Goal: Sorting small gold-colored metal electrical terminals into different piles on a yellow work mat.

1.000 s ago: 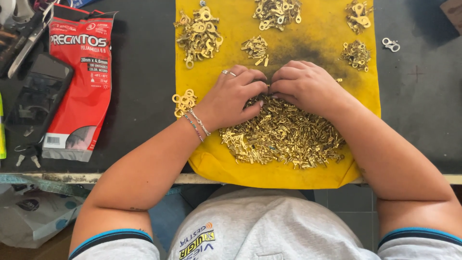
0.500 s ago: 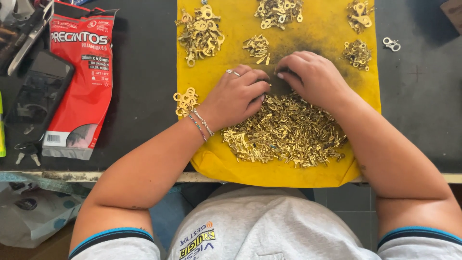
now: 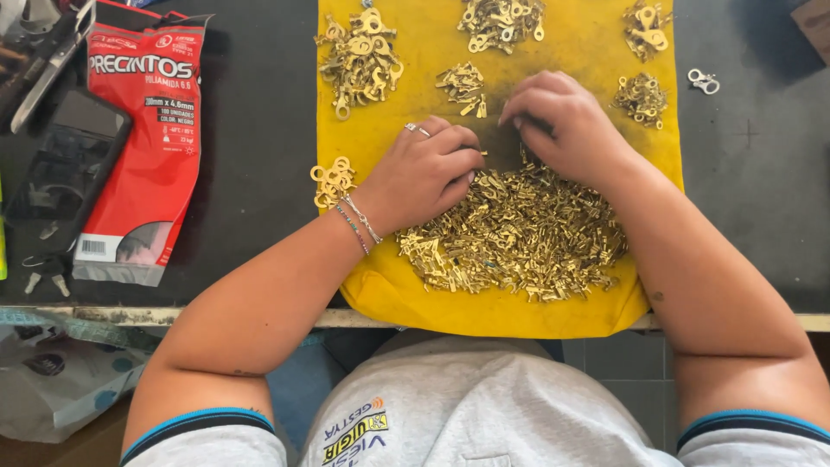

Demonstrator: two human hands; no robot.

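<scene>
A large heap of small brass terminals (image 3: 514, 238) lies on a yellow cloth (image 3: 415, 298). My left hand (image 3: 422, 173), with a ring and wrist bracelets, rests at the heap's upper left edge. Its fingers are curled down against the cloth and nothing shows in them. My right hand (image 3: 564, 123) is above the heap, on the dark smudged part of the cloth. Its fingertips are bunched together and hide whatever is between them. It lies between a small pile of terminals (image 3: 462, 86) and another small pile (image 3: 640, 97).
More sorted brass piles sit at the cloth's far edge (image 3: 359, 60), (image 3: 500, 22), (image 3: 644, 26), and ring terminals (image 3: 331, 182) at its left edge. A red plastic bag (image 3: 143, 147), a phone (image 3: 60, 169), keys (image 3: 39, 272) and a silver clasp (image 3: 703, 80) lie on the dark table.
My right hand has left my left hand at the heap's top edge and moved up and to the right across the cloth. My left hand has barely moved.
</scene>
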